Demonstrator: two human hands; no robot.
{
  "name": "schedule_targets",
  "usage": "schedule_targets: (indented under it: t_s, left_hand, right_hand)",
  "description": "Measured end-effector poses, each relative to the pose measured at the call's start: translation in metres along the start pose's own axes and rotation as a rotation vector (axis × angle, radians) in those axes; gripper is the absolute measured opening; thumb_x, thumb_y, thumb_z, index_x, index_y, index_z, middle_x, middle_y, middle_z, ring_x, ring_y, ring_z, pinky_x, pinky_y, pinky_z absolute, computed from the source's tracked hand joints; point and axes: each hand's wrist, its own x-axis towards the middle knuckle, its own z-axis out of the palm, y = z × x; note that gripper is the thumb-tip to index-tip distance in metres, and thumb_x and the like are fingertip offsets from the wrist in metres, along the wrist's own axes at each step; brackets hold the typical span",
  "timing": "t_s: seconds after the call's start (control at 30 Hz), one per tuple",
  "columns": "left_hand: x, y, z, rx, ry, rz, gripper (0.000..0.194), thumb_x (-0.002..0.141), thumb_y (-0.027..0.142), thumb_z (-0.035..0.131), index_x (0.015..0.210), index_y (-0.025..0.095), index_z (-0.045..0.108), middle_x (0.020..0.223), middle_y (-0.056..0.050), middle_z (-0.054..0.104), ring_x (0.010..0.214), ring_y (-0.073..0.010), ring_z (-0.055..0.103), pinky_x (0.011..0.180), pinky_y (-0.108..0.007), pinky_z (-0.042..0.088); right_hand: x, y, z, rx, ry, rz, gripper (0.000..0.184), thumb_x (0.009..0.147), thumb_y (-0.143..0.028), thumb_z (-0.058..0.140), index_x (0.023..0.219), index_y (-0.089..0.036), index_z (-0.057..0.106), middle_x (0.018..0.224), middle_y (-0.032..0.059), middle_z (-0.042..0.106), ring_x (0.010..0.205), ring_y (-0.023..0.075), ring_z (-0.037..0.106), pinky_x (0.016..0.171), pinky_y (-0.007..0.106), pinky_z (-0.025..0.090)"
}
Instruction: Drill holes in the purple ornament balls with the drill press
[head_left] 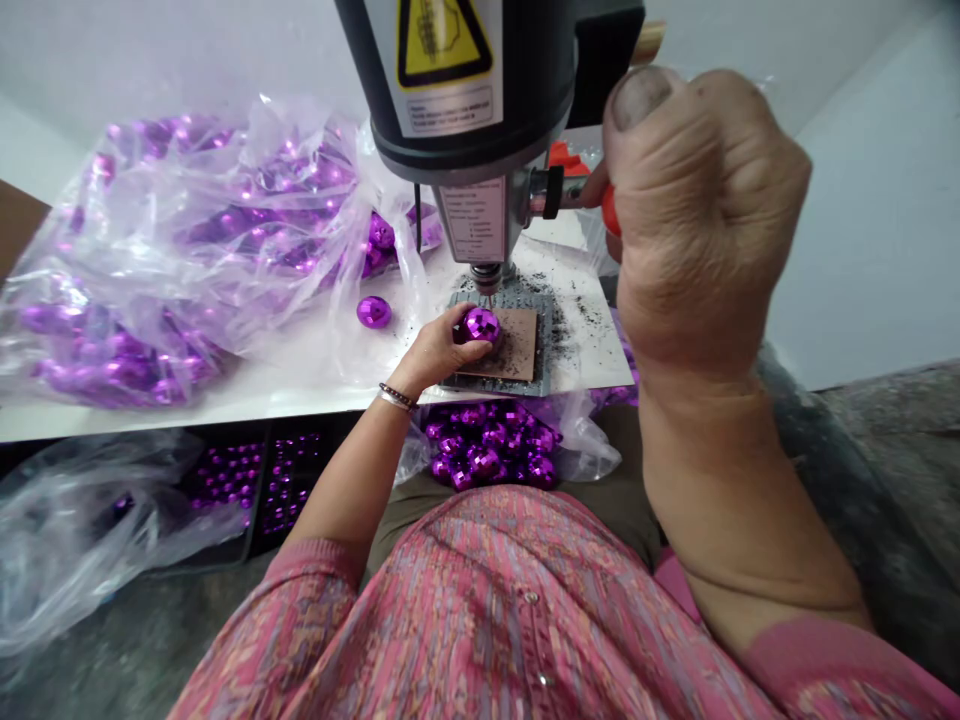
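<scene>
A shiny purple faceted ball (482,325) is gripped between the thumb and fingers of my left hand (442,350). It is held just under the chuck and bit of a drill press (469,130), over a brown board (517,345) on the grey machine base (545,345). Raised at the upper right, my right hand (697,200) is closed around the drill press feed handle (611,212), whose red knob shows partly beside the fingers. Whether the bit touches the ball I cannot tell. Another purple ball (374,312) lies on the white table, left of my left hand.
Clear plastic bags (225,230) full of purple balls cover the table's left side. More balls lie in an open bag (487,445) at my lap. Dark shavings (574,320) litter the white tabletop (330,375). Black crates (259,490) with purple pieces stand below left.
</scene>
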Motion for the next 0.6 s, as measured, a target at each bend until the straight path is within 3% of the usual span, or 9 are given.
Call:
schedule_targets:
  t_s: [0.27, 0.43, 0.6]
  left_hand:
    - [0.016, 0.006, 0.01, 0.108, -0.004, 0.099, 0.071, 0.071, 0.025, 0.087, 0.14, 0.015, 0.069, 0.137, -0.013, 0.073, 0.126, -0.0293, 0.067, 0.118, -0.042, 0.049]
    - [0.02, 0.007, 0.008, -0.013, -0.11, 0.06, 0.068, 0.071, 0.027, 0.088, 0.136, 0.017, 0.071, 0.122, -0.005, 0.079, 0.111, -0.0242, 0.071, 0.107, -0.037, 0.055]
    - [0.017, 0.008, 0.009, -0.056, -0.099, 0.018, 0.07, 0.069, 0.028, 0.089, 0.136, 0.016, 0.071, 0.116, -0.003, 0.08, 0.107, -0.0233, 0.071, 0.101, -0.034, 0.056]
  right_hand:
    - [0.0, -0.001, 0.001, -0.039, -0.018, 0.011, 0.044, 0.101, -0.036, 0.051, 0.072, -0.012, 0.03, 0.062, -0.0046, 0.037, 0.06, -0.0055, 0.032, 0.065, 0.015, 0.027]
    - [-0.001, 0.005, -0.002, -0.048, -0.003, -0.02, 0.043, 0.1, -0.038, 0.057, 0.073, -0.013, 0.035, 0.063, -0.004, 0.04, 0.058, -0.0032, 0.035, 0.062, 0.019, 0.029]
    - [-0.006, 0.01, -0.01, -0.141, -0.05, -0.01, 0.044, 0.096, -0.048, 0.059, 0.077, -0.014, 0.039, 0.065, -0.0026, 0.04, 0.06, -0.0015, 0.034, 0.064, 0.02, 0.03]
